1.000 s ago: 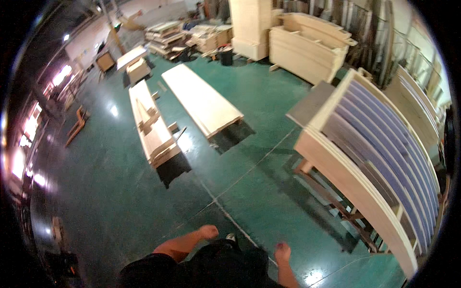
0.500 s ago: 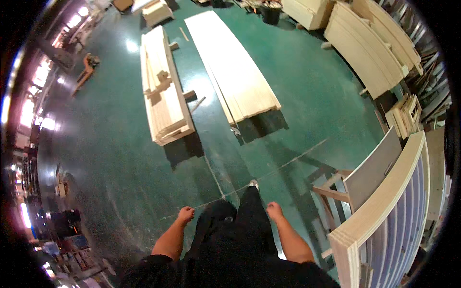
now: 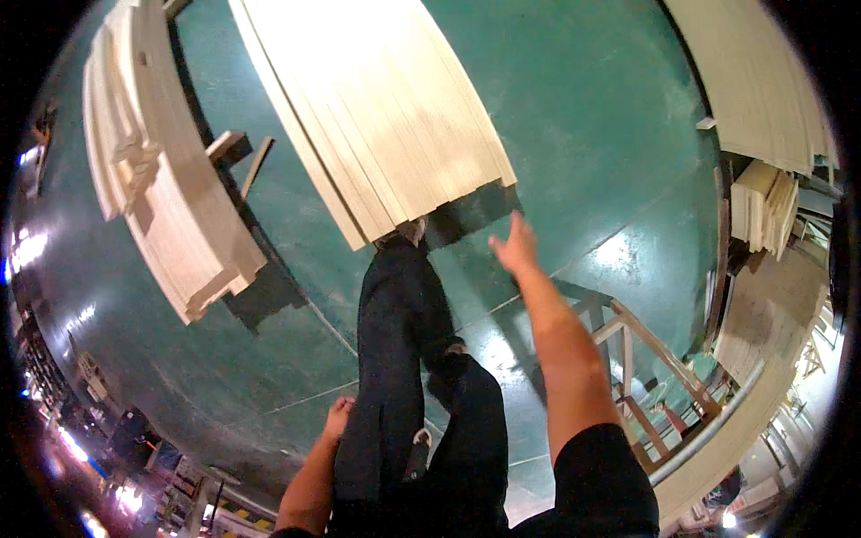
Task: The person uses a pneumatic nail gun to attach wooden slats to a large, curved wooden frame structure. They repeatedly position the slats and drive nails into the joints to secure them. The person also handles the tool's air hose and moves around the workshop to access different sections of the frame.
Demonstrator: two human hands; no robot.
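Head view, and we sweep from the left: a long stack of pale boards (image 3: 166, 193) lies on the green floor (image 3: 592, 117), with loose offcuts piled on top of it. Just beside it two short wood scraps (image 3: 238, 152) stick up. Low down, our left hand (image 3: 339, 414) hangs by the dark trouser leg (image 3: 395, 359), holding nothing (whether the fingers are curled or loose, we cannot tell). In the middle, the wide stack of light planks (image 3: 377, 108) ends right above our forward shoe. Now the right hand (image 3: 514, 244), stretched out with fingers spread and empty, near that stack's lower corner but not touching it. Further right stands a wooden frame (image 3: 646, 359), and beyond it more pale panels (image 3: 762, 202).
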